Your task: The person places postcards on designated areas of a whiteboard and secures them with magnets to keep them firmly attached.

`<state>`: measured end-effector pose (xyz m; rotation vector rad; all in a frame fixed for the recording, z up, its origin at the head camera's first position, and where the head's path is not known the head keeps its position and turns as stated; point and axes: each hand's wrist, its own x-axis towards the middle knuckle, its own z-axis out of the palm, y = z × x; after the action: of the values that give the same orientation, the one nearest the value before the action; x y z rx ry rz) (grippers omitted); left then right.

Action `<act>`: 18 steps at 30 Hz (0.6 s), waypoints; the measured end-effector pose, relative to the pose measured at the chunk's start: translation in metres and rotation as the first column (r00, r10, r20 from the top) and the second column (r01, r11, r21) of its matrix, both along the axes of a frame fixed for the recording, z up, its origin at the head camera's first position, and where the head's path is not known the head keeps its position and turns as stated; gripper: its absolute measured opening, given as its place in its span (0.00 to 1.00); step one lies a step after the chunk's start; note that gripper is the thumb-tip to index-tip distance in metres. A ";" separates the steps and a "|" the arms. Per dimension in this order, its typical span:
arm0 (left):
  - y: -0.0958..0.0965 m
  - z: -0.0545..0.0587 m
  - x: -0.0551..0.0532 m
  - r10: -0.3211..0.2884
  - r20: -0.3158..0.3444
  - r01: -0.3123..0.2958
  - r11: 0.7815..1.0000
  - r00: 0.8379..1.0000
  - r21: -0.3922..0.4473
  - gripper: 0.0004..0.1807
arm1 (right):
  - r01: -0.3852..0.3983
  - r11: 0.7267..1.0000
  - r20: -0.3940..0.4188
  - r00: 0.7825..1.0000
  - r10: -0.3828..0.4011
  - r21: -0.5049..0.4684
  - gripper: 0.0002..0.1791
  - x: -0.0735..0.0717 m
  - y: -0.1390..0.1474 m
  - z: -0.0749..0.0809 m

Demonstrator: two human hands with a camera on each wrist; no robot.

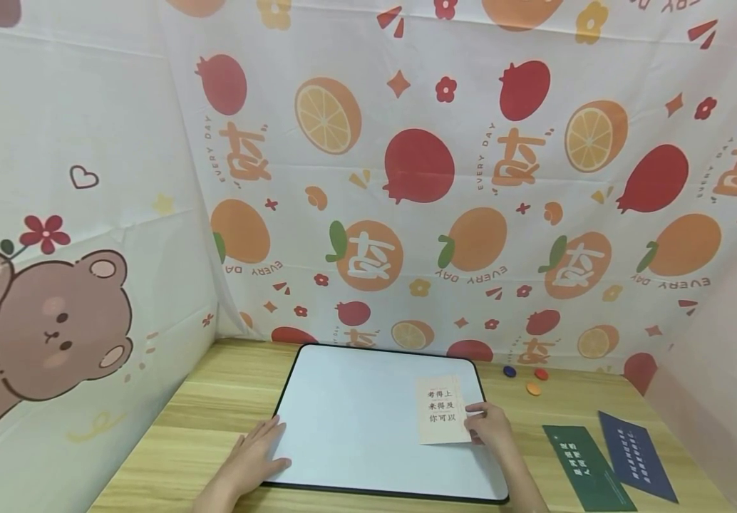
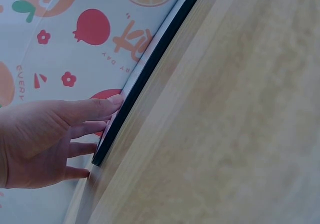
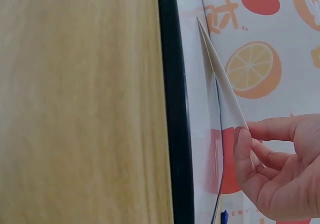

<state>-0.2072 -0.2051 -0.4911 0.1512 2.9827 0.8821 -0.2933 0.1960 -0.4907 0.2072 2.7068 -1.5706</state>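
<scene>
- I judge the work to be at an early stage: one cream card (image 1: 440, 412) is in hand over the whiteboard (image 1: 343, 420), and I read the picking-up as done
- What I count as undone is the setting down, since the right wrist view shows me that card tilted, its held end lifted well off the board and its far end close to the surface; whether that end touches, I cannot tell
- I also count as unhandled the green card (image 1: 586, 463) and the blue card (image 1: 638, 456), lying side by side on the table (image 1: 176, 442) to the right of the board
- The blue disc (image 1: 509, 371), red disc (image 1: 541, 373) and orange disc (image 1: 533, 388) sit loose near the board's far right corner, none of them on it
- My right hand (image 1: 493, 427) pinches the cream card by its right edge, thumb against fingers, so the card reaches leftward from it over the right part of the board
- My left hand (image 1: 249, 456) rests at the board's left edge, fingers extended and thumb spread, gripping nothing that I can see
- I have the hands well apart, most of the board's surface between them, and the cream card lies far from the left one
</scene>
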 end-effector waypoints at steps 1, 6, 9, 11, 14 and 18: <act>0.000 0.000 0.000 0.001 0.000 -0.001 1.000 1.000 0.000 0.34 | -0.001 1.000 -0.003 1.000 0.001 0.006 0.17 0.000 0.000 0.000; 0.000 0.000 0.000 0.001 0.000 -0.001 1.000 1.000 -0.003 0.34 | -0.013 0.998 -0.018 1.000 0.014 0.060 0.15 0.000 -0.002 0.000; 0.000 0.000 0.000 0.000 -0.003 0.000 1.000 1.000 -0.003 0.34 | -0.013 0.996 -0.016 1.000 0.015 0.087 0.15 -0.001 -0.003 -0.001; 0.000 0.000 0.000 0.000 -0.004 0.000 1.000 1.000 -0.002 0.34 | -0.016 0.995 -0.013 1.000 0.017 0.102 0.15 -0.002 -0.003 -0.001; 0.000 0.000 0.000 0.002 -0.003 -0.002 1.000 1.000 0.001 0.34 | -0.021 0.993 -0.007 1.000 0.022 0.117 0.14 -0.003 -0.004 -0.002; 0.001 0.000 0.000 0.003 0.000 -0.003 1.000 1.000 0.003 0.34 | -0.023 0.992 0.006 1.000 0.022 0.126 0.14 -0.003 -0.003 -0.003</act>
<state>-0.2071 -0.2045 -0.4910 0.1474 2.9828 0.8865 -0.2968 0.1928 -0.4936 0.1802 2.7971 -1.3923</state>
